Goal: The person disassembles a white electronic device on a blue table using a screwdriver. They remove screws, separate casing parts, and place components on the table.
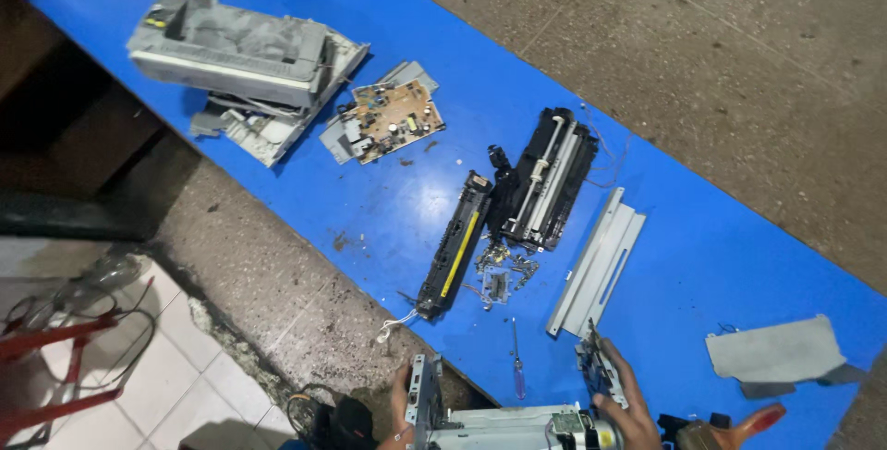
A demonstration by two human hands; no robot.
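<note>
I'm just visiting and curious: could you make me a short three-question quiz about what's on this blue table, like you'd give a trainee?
1. True or false: the circuit board lies beside the grey housing at the far end of the blue table.
2. Which tool lies between the two hands? A) hammer B) screwdriver C) pliers
3. What does the left hand grip?

Key
1. True.
2. B, the screwdriver, with a dark blue handle.
3. One end of the grey frame at the near edge; the right hand is at its other end, touching a small metal bracket.
</note>
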